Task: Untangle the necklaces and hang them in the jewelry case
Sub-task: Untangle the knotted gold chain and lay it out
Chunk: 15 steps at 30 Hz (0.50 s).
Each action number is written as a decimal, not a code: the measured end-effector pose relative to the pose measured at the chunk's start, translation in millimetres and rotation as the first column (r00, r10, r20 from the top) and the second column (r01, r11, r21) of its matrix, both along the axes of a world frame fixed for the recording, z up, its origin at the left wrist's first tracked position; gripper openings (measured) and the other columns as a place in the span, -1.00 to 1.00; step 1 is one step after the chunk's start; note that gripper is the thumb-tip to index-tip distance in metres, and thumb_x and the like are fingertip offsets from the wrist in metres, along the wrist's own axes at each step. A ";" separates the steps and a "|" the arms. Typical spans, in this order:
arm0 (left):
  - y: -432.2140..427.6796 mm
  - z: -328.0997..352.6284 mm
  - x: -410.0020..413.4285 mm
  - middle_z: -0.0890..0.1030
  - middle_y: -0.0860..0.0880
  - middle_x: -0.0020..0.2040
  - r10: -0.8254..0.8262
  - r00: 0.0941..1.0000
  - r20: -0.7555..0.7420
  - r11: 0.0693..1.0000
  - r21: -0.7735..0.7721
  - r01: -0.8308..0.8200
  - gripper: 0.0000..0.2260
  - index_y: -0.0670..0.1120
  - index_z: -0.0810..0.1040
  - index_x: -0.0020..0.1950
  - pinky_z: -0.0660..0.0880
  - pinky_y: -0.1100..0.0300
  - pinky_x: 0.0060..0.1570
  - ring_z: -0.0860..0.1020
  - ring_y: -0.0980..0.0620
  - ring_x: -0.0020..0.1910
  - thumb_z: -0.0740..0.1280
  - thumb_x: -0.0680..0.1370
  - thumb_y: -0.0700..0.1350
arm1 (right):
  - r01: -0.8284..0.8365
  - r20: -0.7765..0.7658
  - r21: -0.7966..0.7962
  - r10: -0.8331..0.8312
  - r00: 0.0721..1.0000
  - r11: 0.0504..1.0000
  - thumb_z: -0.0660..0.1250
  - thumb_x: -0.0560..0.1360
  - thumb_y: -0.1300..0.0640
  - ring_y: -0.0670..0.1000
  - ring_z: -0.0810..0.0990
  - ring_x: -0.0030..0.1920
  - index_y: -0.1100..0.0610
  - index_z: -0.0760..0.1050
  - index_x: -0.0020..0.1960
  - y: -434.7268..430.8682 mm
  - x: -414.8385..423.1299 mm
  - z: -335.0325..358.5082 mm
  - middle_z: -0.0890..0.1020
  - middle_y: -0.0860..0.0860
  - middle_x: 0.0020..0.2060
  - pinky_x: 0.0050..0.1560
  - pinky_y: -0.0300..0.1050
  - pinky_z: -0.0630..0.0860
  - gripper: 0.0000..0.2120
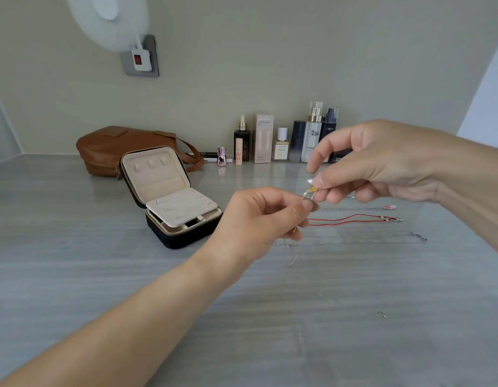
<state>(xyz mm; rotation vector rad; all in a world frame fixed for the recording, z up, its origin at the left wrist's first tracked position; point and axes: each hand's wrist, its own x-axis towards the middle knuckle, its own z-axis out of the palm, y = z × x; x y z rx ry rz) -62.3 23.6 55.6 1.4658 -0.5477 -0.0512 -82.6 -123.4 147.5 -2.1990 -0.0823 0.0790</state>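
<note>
Left hand (pixel 266 216) and right hand (pixel 381 166) both pinch the pendant necklace (pixel 311 191) above the counter (pixel 270 331). Advise easing its chain apart with slack; tugging likely tightens any knot.

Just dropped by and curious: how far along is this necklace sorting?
Early, it seems. The jewelry case stands open, its lid hooks look bare. The left hand and right hand pinch a gold pendant necklace. The red cord necklace and silver chains lie on the table, waiting.

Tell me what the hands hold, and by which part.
Both pinch one necklace: the right hand at its gold pendant, the left hand just below it.
</note>
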 end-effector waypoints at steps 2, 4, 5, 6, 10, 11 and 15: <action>-0.5 0.6 -0.5 0.61 0.03 -0.38 0.027 0.999 0.035 1.000 0.003 -0.027 -0.85 -0.10 0.62 -0.29 0.48 0.33 -0.38 0.49 0.16 -0.48 0.36 0.47 -0.25 | -0.021 0.013 0.021 0.021 1.000 1.000 0.38 0.40 0.29 -0.13 0.60 -0.47 0.12 0.57 -0.20 -2.3 0.6 -1.0 0.68 0.07 -0.38 -0.58 -0.37 0.33 -0.91; -0.1 1.3 0.1 0.59 0.05 -0.43 0.049 0.998 0.045 0.999 -0.007 -0.049 -0.83 -0.08 0.61 -0.31 0.45 0.34 -0.40 0.46 0.17 -0.50 0.36 0.47 -0.24 | -0.052 0.019 0.047 0.051 0.999 0.998 0.37 0.41 0.31 -0.12 0.62 -0.44 0.16 0.60 -0.21 -4.1 0.7 -1.7 0.69 0.09 -0.36 -0.56 -0.37 0.38 -0.91; 0.1 1.6 0.5 0.58 0.05 -0.44 0.060 0.997 0.047 0.998 -0.012 -0.060 -0.82 -0.08 0.61 -0.33 0.44 0.35 -0.41 0.45 0.17 -0.51 0.36 0.47 -0.23 | -0.068 0.022 0.055 0.067 0.998 0.996 0.36 0.41 0.33 -0.11 0.63 -0.42 0.19 0.61 -0.19 -4.9 0.5 -2.0 0.69 0.10 -0.35 -0.54 -0.37 0.41 -0.91; 0.4 1.5 1.2 0.56 0.05 -0.46 0.068 0.996 0.049 0.998 -0.012 -0.067 -0.82 -0.07 0.60 -0.33 0.42 0.35 -0.42 0.44 0.17 -0.52 0.36 0.47 -0.23 | -0.084 0.028 0.058 0.082 0.996 0.995 0.35 0.40 0.35 -0.11 0.64 -0.40 0.21 0.61 -0.17 -5.6 0.3 -2.8 0.70 0.10 -0.34 -0.52 -0.37 0.43 -0.91; 0.2 1.8 1.1 0.56 0.04 -0.44 0.047 0.998 0.031 0.999 -0.014 -0.046 -0.81 -0.05 0.62 -0.35 0.42 0.34 -0.41 0.44 0.15 -0.51 0.37 0.46 -0.21 | -0.106 0.148 -0.012 0.107 0.983 0.994 0.40 0.37 0.31 -0.11 0.63 -0.41 0.19 0.62 -0.20 -8.8 1.2 -6.7 0.69 0.09 -0.34 -0.53 -0.35 0.41 -0.93; 0.2 1.9 0.8 0.56 0.04 -0.43 0.035 0.999 0.019 0.999 -0.017 -0.035 -0.82 -0.05 0.63 -0.34 0.43 0.33 -0.40 0.44 0.14 -0.50 0.37 0.46 -0.20 | -0.106 0.188 -0.028 0.109 0.976 0.994 0.41 0.37 0.28 -0.12 0.61 -0.43 0.17 0.63 -0.22 -9.5 1.9 -7.6 0.69 0.07 -0.36 -0.54 -0.35 0.39 -0.95; 2.6 0.6 1.5 0.54 0.05 -0.43 -0.083 0.994 -0.071 0.996 -0.046 0.080 -0.89 -0.11 0.65 -0.24 0.44 0.27 -0.35 0.43 0.10 -0.47 0.41 0.41 -0.08 | -0.114 0.294 -0.019 0.115 0.949 0.993 0.45 0.33 0.19 -0.17 0.50 -0.47 0.09 0.65 -0.24 -13.5 5.6 -9.2 0.64 -0.04 -0.44 -0.52 -0.36 0.35 -0.97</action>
